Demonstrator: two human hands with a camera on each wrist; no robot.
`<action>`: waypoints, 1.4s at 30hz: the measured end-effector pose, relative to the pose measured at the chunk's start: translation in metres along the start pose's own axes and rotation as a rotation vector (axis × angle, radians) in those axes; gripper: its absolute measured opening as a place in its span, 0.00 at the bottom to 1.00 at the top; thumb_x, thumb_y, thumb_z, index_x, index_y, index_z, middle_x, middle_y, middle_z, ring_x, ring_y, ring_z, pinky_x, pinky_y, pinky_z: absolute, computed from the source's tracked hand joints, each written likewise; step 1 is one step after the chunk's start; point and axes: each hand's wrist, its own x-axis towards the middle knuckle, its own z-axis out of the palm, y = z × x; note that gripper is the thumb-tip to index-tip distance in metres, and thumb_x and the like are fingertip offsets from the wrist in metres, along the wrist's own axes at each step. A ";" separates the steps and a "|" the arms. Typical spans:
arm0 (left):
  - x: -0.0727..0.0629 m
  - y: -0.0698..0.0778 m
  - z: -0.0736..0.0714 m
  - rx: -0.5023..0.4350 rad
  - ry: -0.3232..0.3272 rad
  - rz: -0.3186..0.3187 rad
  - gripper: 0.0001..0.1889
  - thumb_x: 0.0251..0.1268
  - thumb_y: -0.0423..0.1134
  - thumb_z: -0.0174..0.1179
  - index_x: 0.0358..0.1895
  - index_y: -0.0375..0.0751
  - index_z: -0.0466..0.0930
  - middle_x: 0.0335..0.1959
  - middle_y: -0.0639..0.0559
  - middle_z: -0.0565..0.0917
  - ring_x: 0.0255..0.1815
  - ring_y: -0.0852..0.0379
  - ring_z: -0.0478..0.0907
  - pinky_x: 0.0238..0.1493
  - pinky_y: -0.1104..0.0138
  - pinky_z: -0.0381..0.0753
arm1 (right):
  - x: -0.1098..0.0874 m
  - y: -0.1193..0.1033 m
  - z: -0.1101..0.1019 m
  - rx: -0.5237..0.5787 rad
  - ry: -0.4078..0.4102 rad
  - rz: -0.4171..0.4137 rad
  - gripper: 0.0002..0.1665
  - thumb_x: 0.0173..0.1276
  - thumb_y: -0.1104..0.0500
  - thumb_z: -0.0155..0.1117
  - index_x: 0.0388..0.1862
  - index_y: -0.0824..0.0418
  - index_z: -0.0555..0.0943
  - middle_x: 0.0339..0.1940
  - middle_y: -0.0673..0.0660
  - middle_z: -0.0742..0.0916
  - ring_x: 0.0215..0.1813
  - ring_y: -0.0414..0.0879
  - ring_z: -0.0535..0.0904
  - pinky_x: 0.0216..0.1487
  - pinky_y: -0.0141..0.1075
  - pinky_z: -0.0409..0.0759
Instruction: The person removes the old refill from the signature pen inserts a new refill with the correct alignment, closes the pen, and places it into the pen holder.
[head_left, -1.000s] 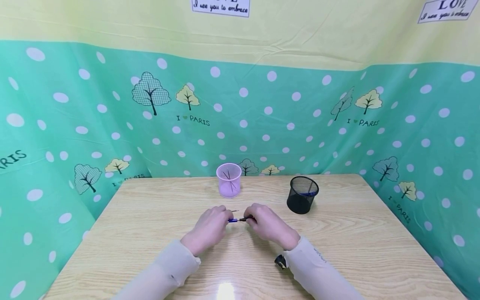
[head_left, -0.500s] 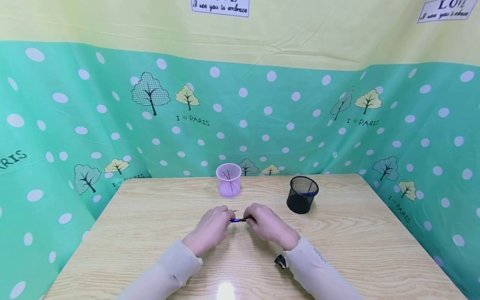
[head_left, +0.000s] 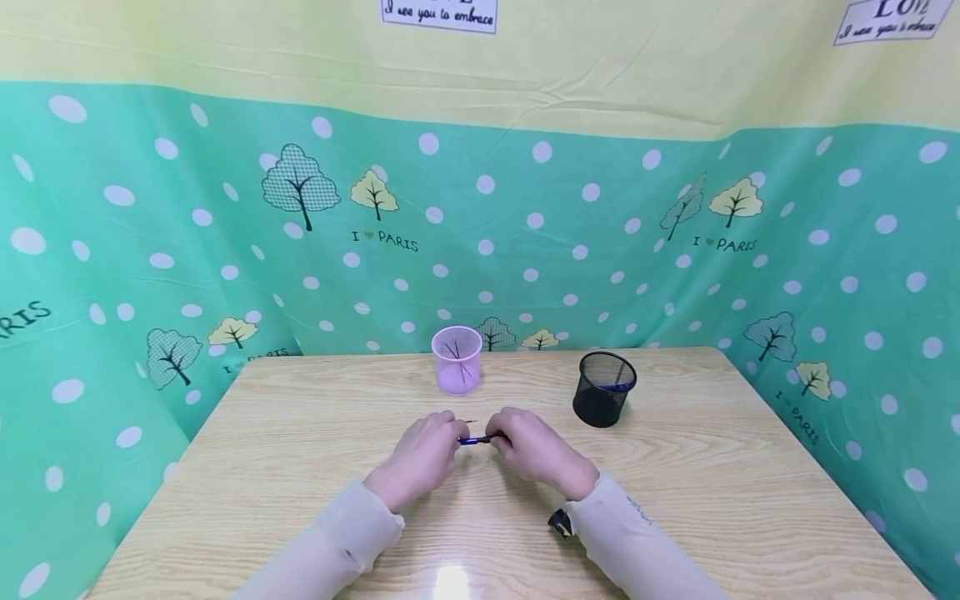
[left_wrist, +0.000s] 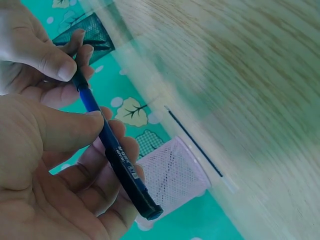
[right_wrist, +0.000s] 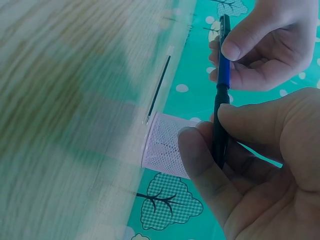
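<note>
A pen (left_wrist: 112,140) with a blue barrel and black ends spans both hands in mid-table. My left hand (head_left: 422,458) pinches its blue barrel, the thumb lying along it and the fingers curled beneath, as the left wrist view shows. With thumb and fingertips, my right hand (head_left: 536,446) grips the black front section (right_wrist: 220,125). The blue and black parts meet in line, with no gap showing between them. Just beyond the hands a thin dark ink refill (left_wrist: 195,145) lies on the table, mostly hidden by my left hand in the head view.
A purple mesh pen cup (head_left: 458,375) with several thin refills inside stands at the back middle. Right of it is a black mesh cup (head_left: 597,408) with something blue inside. A small black object (head_left: 559,523) lies by my right sleeve on the wooden table (head_left: 300,433).
A second ago a thin piece showed in a gap between the pen's blue and black parts; now they meet. My left hand has shifted slightly right, while the right hand stays nearly still.
</note>
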 end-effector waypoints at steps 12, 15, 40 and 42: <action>0.002 0.002 0.000 -0.006 0.006 -0.004 0.09 0.54 0.25 0.60 0.33 0.42 0.84 0.26 0.57 0.75 0.29 0.58 0.74 0.31 0.65 0.75 | 0.000 0.000 0.000 -0.014 0.012 -0.022 0.05 0.65 0.66 0.62 0.35 0.58 0.83 0.32 0.47 0.81 0.35 0.37 0.76 0.39 0.31 0.78; 0.004 0.003 0.000 0.004 0.018 -0.005 0.08 0.55 0.25 0.60 0.33 0.42 0.84 0.26 0.57 0.75 0.29 0.57 0.74 0.32 0.64 0.75 | 0.000 0.000 -0.001 -0.015 0.022 -0.025 0.06 0.65 0.66 0.62 0.36 0.58 0.84 0.32 0.47 0.82 0.36 0.37 0.77 0.39 0.31 0.78; 0.001 0.001 0.005 -0.009 0.128 -0.023 0.12 0.44 0.27 0.68 0.29 0.46 0.78 0.26 0.58 0.73 0.29 0.57 0.72 0.31 0.64 0.73 | 0.001 0.001 -0.001 0.016 0.015 -0.043 0.07 0.65 0.67 0.61 0.34 0.59 0.84 0.30 0.47 0.82 0.34 0.37 0.75 0.37 0.32 0.77; 0.001 0.001 0.006 -0.020 0.133 -0.021 0.11 0.45 0.26 0.67 0.29 0.46 0.78 0.26 0.57 0.74 0.28 0.57 0.72 0.30 0.64 0.72 | 0.001 0.000 -0.001 0.019 0.009 -0.031 0.07 0.65 0.67 0.61 0.34 0.58 0.84 0.30 0.46 0.82 0.33 0.37 0.75 0.37 0.31 0.77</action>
